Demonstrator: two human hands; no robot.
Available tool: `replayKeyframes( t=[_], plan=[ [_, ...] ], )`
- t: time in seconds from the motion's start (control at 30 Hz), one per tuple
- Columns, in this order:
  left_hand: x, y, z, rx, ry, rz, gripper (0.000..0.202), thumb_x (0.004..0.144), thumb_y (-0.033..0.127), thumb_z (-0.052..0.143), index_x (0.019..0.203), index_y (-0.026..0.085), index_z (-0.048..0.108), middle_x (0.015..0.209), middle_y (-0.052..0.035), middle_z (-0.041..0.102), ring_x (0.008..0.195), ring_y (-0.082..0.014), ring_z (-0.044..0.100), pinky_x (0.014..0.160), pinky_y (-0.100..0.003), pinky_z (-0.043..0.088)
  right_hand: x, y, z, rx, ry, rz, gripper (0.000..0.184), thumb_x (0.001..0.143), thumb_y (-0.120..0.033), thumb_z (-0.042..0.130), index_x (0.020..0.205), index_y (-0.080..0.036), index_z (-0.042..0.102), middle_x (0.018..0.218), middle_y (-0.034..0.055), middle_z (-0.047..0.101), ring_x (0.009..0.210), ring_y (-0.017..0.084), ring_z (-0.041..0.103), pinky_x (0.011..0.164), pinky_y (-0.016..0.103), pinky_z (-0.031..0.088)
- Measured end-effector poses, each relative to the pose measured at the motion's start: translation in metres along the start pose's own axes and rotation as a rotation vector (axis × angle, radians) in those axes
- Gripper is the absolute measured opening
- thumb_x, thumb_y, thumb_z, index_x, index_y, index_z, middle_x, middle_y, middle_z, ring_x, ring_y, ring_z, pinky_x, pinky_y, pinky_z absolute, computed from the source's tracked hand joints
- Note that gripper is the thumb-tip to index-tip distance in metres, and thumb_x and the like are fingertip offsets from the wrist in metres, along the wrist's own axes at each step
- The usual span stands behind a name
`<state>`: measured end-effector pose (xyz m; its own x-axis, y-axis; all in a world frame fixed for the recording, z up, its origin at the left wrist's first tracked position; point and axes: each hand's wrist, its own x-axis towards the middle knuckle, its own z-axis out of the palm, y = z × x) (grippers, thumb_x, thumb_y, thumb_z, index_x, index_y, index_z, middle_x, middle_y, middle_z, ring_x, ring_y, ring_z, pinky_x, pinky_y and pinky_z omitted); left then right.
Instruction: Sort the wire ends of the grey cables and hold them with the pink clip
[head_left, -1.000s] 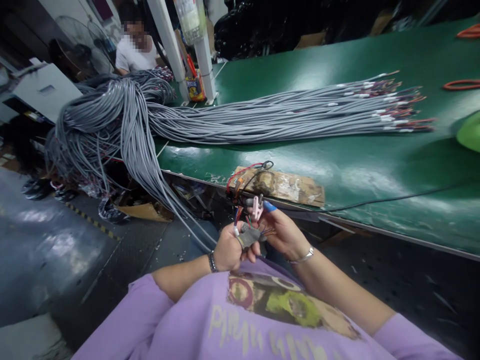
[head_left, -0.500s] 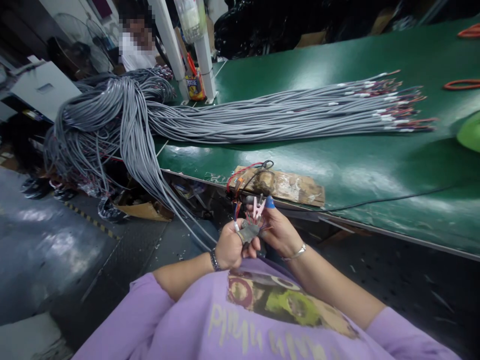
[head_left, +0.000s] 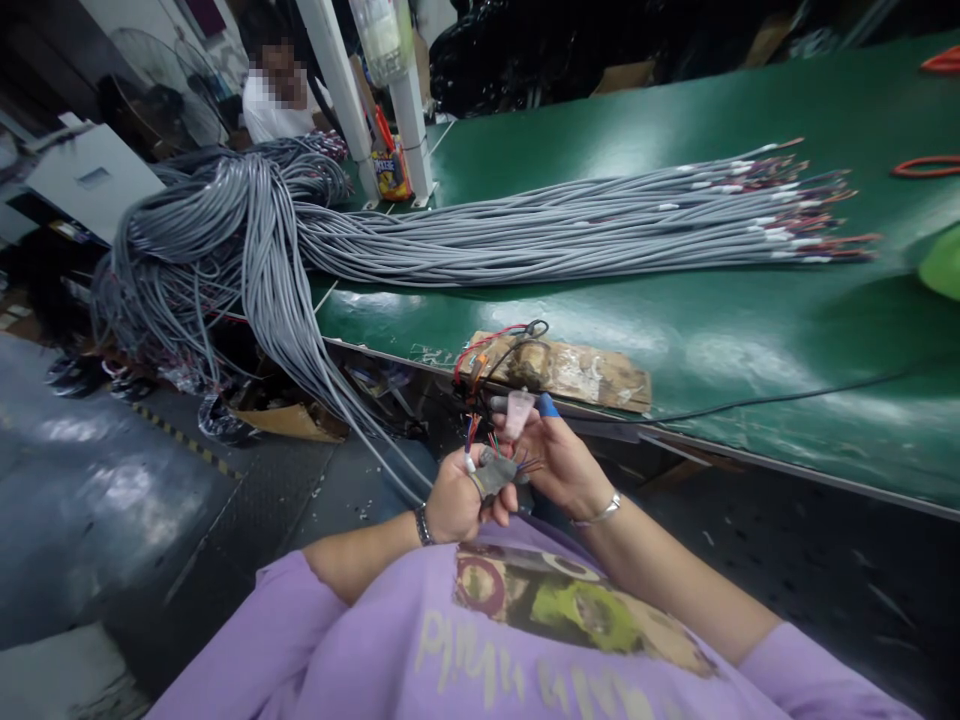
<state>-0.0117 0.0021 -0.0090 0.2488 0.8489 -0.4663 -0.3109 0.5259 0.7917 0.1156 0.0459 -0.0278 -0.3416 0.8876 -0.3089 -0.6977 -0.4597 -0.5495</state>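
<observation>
My left hand (head_left: 456, 497) is closed around the end of a grey cable in front of my body. A grey cover wraps its thumb. Thin coloured wires (head_left: 472, 430) stick up beside a white sleeve (head_left: 470, 462), and more loose wire ends (head_left: 529, 464) fan out towards the other hand. My right hand (head_left: 568, 465), with a blue cover (head_left: 548, 405) on its thumb, is close by on the right. Its fingers are curled at a pale pink object (head_left: 518, 412), blurred; whether it is held or worn on a finger I cannot tell.
A long bundle of grey cables (head_left: 480, 240) lies across the green table (head_left: 750, 340) and hangs over its left edge. Beyond my hands sits a worn wooden board (head_left: 600, 375) with wires. A black cord (head_left: 787, 397) runs right. A person (head_left: 277, 100) is at the back left.
The pale pink object has turned and blurred, from a forked shape to a broader one. My right hand has shifted slightly right, and the wire ends between the hands are more spread.
</observation>
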Motion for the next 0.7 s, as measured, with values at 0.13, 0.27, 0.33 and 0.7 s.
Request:
replayKeyframes(
  t=[0.13,0.27,0.33,0.7],
  plan=[
    [0.0008,0.0003,0.0016,-0.022,0.025,0.004,0.058,0.046,0.062,0.082,0.063,0.018,0.048,0.043,0.0024,0.058,0.026,-0.0080,0.045,0.026,-0.017,0.016,0.0014,0.0017,-0.0041,-0.053,0.058,-0.025,0.034,0.060,-0.049,0.086,0.075,-0.021,0.074,0.071,-0.0011,0.073,0.055,0.011,0.058,0.054,0.023,0.050],
    [0.0001,0.0025,0.0038,-0.067,0.044,0.033,0.058,0.045,0.061,0.084,0.062,0.018,0.048,0.042,0.0033,0.058,0.026,-0.0077,0.045,0.026,-0.016,0.020,0.0015,0.0064,-0.0052,-0.130,0.115,-0.127,0.041,0.057,-0.056,0.085,0.072,-0.020,0.072,0.064,-0.0009,0.068,0.055,0.011,0.055,0.052,0.024,0.046],
    [-0.0015,0.0024,0.0027,-0.080,0.044,0.062,0.058,0.046,0.061,0.084,0.063,0.018,0.049,0.042,0.0033,0.058,0.026,-0.0076,0.045,0.027,-0.016,0.022,0.0001,0.0085,-0.0046,-0.193,0.151,-0.248,0.040,0.060,-0.056,0.084,0.068,-0.020,0.069,0.059,-0.0028,0.063,0.054,0.011,0.051,0.051,0.023,0.043],
    [0.0038,0.0005,0.0060,-0.072,0.073,0.046,0.056,0.046,0.058,0.084,0.062,0.018,0.049,0.043,0.0021,0.059,0.027,-0.0078,0.046,0.027,-0.016,0.017,0.0067,0.0079,-0.0053,-0.109,0.064,-0.124,0.046,0.058,-0.062,0.082,0.072,-0.020,0.072,0.062,0.0005,0.067,0.053,0.013,0.055,0.050,0.024,0.047]
  ],
)
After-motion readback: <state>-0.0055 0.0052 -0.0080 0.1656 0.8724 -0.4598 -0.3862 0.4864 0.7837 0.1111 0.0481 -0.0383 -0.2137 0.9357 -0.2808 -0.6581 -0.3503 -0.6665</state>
